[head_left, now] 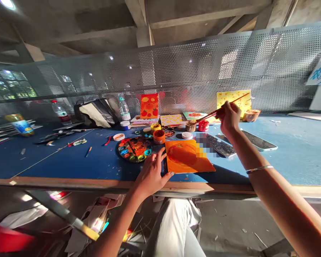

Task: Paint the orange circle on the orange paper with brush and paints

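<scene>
Head camera view looks forward and down across a blue-topped work table (pixel 69 157) at two bare hands. The right hand (pixel 229 119) is raised towards the far side of the table, its fingers closed around the slender wooden handle of a paintbrush (pixel 224 109). The brush slants down and to the left, with its red-stained end clear of the painted card below.

The left hand (pixel 152 175) rests on the left edge of an orange painted card (pixel 188 157), its fingers spread and pressing down rather than gripping. The card lies flat near the table's front edge and bears a large, round orange-red shape. Just left of the hand sits a round paint palette (pixel 133 150) with many colours, and a jar of orange paint (pixel 159 136) stands beyond it. A red paint jar (pixel 203 125) stands further right, past the card.

The card probably handles as a light, thin, fairly stiff sheet. Its paint may be wet, though that cannot be told here, so its edges look like the safest place to hold it. The brush seems very light and is best held by its handle, well away from the tip.
</scene>
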A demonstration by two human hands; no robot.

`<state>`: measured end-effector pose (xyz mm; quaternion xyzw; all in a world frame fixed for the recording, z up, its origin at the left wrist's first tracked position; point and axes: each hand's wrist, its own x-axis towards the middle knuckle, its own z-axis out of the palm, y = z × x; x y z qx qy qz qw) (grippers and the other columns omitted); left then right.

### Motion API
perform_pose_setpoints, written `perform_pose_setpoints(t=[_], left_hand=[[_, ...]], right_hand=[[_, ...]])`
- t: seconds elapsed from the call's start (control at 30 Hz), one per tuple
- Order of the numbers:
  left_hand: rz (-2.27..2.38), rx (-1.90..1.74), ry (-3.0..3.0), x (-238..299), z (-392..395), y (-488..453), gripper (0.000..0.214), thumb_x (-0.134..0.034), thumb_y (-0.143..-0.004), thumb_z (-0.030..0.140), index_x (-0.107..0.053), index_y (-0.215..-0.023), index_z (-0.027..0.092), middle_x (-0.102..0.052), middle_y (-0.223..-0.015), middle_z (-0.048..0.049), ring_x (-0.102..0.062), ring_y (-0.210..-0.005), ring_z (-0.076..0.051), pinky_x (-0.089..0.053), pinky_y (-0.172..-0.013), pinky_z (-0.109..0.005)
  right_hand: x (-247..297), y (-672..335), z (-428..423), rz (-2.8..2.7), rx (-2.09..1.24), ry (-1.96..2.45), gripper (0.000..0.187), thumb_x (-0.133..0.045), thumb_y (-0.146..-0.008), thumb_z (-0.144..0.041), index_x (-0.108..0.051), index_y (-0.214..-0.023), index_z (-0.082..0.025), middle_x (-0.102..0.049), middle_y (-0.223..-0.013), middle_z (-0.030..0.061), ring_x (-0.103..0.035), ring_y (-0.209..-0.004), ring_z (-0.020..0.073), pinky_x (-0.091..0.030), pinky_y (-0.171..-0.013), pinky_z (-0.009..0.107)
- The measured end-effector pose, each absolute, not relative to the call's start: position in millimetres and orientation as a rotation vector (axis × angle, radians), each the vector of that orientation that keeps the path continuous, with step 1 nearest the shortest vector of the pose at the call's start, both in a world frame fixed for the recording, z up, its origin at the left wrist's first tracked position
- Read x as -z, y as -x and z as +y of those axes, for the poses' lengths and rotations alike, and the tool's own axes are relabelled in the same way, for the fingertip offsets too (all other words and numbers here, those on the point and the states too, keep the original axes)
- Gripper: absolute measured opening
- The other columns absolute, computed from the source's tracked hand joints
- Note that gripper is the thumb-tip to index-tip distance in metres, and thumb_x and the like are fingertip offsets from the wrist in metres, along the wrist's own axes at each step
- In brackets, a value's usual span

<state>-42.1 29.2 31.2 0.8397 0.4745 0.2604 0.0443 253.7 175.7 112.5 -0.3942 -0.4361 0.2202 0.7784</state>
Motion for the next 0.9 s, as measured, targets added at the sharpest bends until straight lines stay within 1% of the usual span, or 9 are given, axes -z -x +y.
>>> perform_pose_setpoints(t=[0.07, 0.1, 0.2, 0.33, 0.43, 0.57, 0.7, 0.83, 0.9], left_hand=[[1.452, -0.805, -2.539, -31, 29, 43, 0.077, -0.063, -0.085, 0.031, -0.017, -0.145, 0.020, -0.057, -0.138, -0.0115, -0.045, -0.130, -0.032, -0.031, -0.108, -0.051], [1.452, -0.800, -2.524, -31, 29, 43, 0.077, -0.064, -0.084, 0.030, -0.017, -0.145, 0.019, -0.058, -0.137, -0.0109, -0.045, -0.129, -0.032, -0.032, -0.107, -0.051], [1.449, -0.787, -2.498, -32, 28, 43, 0.079, -0.064, -0.083, 0.028, -0.016, -0.145, 0.018, -0.061, -0.132, -0.0100, -0.047, -0.126, -0.032, -0.033, -0.106, -0.050], [1.462, -0.789, -2.503, -34, 27, 41, 0.077, -0.064, -0.083, 0.027, -0.018, -0.144, 0.019, -0.063, -0.129, -0.0104, -0.049, -0.124, -0.031, -0.034, -0.105, -0.050], [1.465, -0.791, -2.498, -35, 27, 40, 0.077, -0.065, -0.083, 0.028, -0.020, -0.144, 0.019, -0.063, -0.128, -0.0097, -0.048, -0.124, -0.032, -0.034, -0.105, -0.050], [1.467, -0.757, -2.476, -34, 26, 41, 0.078, -0.065, -0.082, 0.028, -0.019, -0.145, 0.016, -0.063, -0.128, -0.0096, -0.046, -0.125, -0.032, -0.033, -0.107, -0.049], [1.461, -0.757, -2.472, -32, 27, 42, 0.079, -0.065, -0.082, 0.031, -0.019, -0.145, 0.017, -0.063, -0.127, -0.0093, -0.045, -0.127, -0.032, -0.030, -0.109, -0.050], [1.472, -0.757, -2.467, -33, 26, 41, 0.081, -0.065, -0.082, 0.031, -0.018, -0.146, 0.017, -0.064, -0.126, -0.0096, -0.045, -0.128, -0.032, -0.032, -0.108, -0.049], [1.482, -0.749, -2.470, -34, 25, 41, 0.081, -0.065, -0.082, 0.030, -0.018, -0.146, 0.018, -0.064, -0.127, -0.0094, -0.045, -0.126, -0.032, -0.033, -0.106, -0.049]], right_hand=[[-108, -228, 176, -1.129, -0.644, 0.859, 0.033, -0.058, -0.090, -0.039, -0.043, -0.066, -0.021, -0.052, -0.047, -0.0066, -0.044, -0.038, 0.0062, -0.036, -0.040, 0.019], [-105, -214, 176, -1.225, -0.722, 0.862, 0.035, -0.066, -0.084, -0.043, -0.046, -0.066, -0.021, -0.054, -0.047, -0.0050, -0.048, -0.038, 0.0076, -0.038, -0.040, 0.020], [-94, -177, 180, -1.453, -0.879, 0.871, 0.040, -0.076, -0.072, -0.048, -0.051, -0.063, -0.019, -0.059, -0.047, -0.0009, -0.052, -0.039, 0.0099, -0.040, -0.039, 0.021], [-81, -155, 187, -1.583, -0.942, 0.898, 0.040, -0.075, -0.073, -0.050, -0.051, -0.063, -0.019, -0.064, -0.049, 0.0011, -0.053, -0.037, 0.0094, -0.040, -0.038, 0.021], [-74, -151, 191, -1.622, -0.953, 0.923, 0.041, -0.073, -0.072, -0.053, -0.049, -0.063, -0.020, -0.063, -0.048, 0.0013, -0.054, -0.036, 0.0114, -0.042, -0.038, 0.023], [-72, -153, 191, -1.626, -0.888, 0.927, 0.042, -0.072, -0.071, -0.055, -0.048, -0.065, -0.021, -0.064, -0.049, 0.0020, -0.055, -0.038, 0.0122, -0.043, -0.040, 0.024], [-70, -157, 188, -1.640, -0.862, 0.895, 0.045, -0.064, -0.074, -0.063, -0.048, -0.067, -0.021, -0.067, -0.056, 0.0050, -0.057, -0.042, 0.0130, -0.046, -0.045, 0.026], [-67, -159, 189, -1.661, -0.813, 0.922, 0.046, -0.068, -0.069, -0.063, -0.050, -0.066, -0.021, -0.064, -0.051, 0.0044, -0.057, -0.042, 0.0155, -0.045, -0.045, 0.028], [-67, -159, 190, -1.643, -0.772, 0.932, 0.046, -0.066, -0.071, -0.064, -0.049, -0.067, -0.021, -0.064, -0.052, 0.0040, -0.058, -0.044, 0.0156, -0.045, -0.047, 0.028]])
